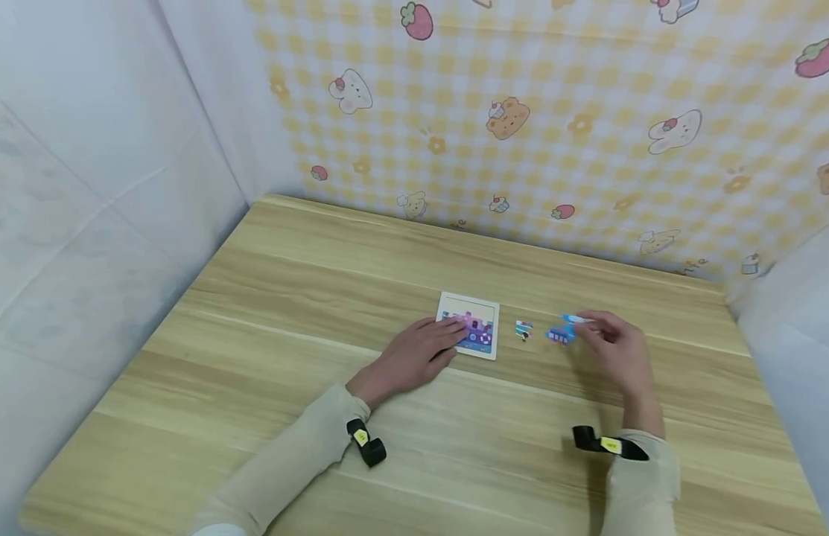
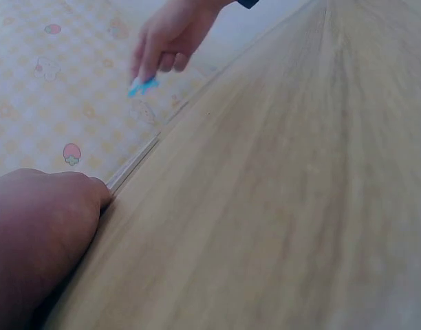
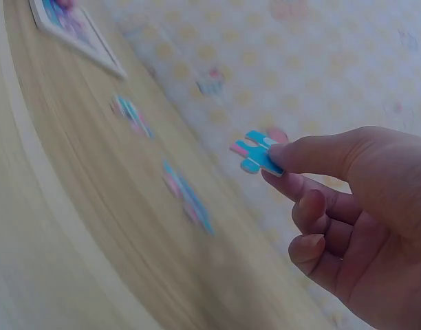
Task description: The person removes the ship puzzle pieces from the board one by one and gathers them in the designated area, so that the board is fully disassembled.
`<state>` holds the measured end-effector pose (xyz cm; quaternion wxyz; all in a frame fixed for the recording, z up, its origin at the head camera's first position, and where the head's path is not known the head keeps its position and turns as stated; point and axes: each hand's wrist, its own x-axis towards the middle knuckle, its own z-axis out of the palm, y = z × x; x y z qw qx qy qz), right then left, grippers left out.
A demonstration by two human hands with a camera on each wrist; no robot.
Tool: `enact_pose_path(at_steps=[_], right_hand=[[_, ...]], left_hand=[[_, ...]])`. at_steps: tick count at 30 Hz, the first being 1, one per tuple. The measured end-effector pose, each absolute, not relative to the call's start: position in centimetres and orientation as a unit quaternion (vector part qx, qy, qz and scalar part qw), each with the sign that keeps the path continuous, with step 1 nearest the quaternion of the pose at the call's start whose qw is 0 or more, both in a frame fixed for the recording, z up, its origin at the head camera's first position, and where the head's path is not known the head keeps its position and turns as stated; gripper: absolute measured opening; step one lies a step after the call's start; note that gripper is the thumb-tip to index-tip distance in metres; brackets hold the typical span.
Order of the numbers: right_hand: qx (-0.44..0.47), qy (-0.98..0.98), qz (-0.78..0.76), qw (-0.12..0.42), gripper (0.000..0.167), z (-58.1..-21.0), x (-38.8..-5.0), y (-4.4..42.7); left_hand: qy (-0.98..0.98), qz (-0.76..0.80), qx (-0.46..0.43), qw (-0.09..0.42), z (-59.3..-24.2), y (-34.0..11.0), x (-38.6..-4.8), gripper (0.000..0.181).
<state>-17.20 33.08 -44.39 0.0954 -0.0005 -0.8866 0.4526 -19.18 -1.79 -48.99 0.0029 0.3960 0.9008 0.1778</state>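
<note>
My left hand (image 1: 414, 356) lies on the lower left of a small white puzzle tray (image 1: 497, 327), fingers extended over its purple and blue picture. A pale strip shows along the tray's upper part. Above the table, my right hand (image 1: 620, 353) pinches a blue jigsaw piece (image 3: 260, 152) with a bit of pink between thumb and index finger; its other fingers are curled. Between the tray and that hand lie two more spots of jigsaw: a striped multicoloured piece (image 1: 523, 330) and a blue and purple one (image 1: 559, 335). They look blurred in the right wrist view.
The wood-grain table (image 1: 307, 298) extends around the tray on all sides. Behind it hangs a yellow checked cloth (image 1: 454, 171) with cartoon prints. A white wall covering (image 1: 119, 186) borders the left side. Each sleeve carries a black wrist camera (image 1: 367, 444).
</note>
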Motion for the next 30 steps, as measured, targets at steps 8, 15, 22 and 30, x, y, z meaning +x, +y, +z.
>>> enact_pose_path(at_steps=[8,15,22,30], right_hand=[[-0.116,-0.889,0.440,0.040,0.040,-45.2,-15.4,37.9],[-0.129,-0.904,0.407,0.027,0.041,-45.6,-15.6,38.0],[-0.138,-0.920,0.367,0.018,0.039,-45.7,-16.0,37.8],[-0.143,-0.925,0.352,0.005,0.036,-46.1,-16.0,37.7]], left_hand=[[0.901,0.177,0.397,-0.005,-49.1,-1.9,-19.2,0.047],[0.898,0.181,0.401,-0.009,-49.0,-1.9,-19.4,0.048],[0.899,0.179,0.401,-0.008,-48.9,-1.8,-19.6,0.048],[0.899,0.182,0.398,0.001,-49.1,-1.8,-19.4,0.048]])
